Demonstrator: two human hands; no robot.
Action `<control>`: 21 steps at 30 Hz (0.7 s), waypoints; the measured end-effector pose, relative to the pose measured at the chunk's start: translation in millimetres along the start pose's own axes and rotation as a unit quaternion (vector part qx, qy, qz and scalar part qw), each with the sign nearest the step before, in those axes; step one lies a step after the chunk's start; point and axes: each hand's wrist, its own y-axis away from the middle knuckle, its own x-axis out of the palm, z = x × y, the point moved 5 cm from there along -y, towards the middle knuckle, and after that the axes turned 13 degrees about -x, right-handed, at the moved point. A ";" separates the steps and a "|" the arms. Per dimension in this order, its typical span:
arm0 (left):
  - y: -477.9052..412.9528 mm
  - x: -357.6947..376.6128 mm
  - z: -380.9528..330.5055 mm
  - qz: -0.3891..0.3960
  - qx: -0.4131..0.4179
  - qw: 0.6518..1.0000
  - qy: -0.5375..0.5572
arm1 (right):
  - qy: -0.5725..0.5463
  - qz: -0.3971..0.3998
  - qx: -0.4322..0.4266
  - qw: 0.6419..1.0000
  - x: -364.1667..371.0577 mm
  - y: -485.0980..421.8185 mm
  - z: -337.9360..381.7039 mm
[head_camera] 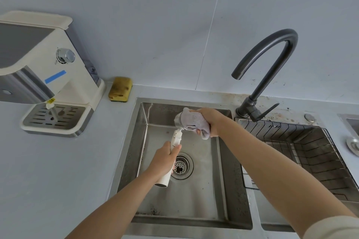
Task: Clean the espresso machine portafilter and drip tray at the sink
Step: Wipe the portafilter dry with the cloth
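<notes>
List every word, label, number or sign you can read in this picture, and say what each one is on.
No text here is legible.
Yellow tag on the espresso machine: dark print, too small and blurred to read.
Marks around the machine's silver knob: too small to read.
Blue tape strip on the machine: blank.
Portafilter, cloth, sponge, faucet, sink: no lettering visible.

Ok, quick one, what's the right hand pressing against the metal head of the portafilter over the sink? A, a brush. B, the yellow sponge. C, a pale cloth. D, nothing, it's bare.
C: the right hand wraps a pale cloth around the portafilter head, while the left hand grips its white handle; the yellow sponge sits untouched on the counter behind the sink.
</notes>
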 end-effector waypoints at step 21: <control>-37.2 -33.4 22.0 0.045 -0.141 0.953 0.264 | 0.066 0.043 -0.202 0.976 -0.2 -55.6 66.1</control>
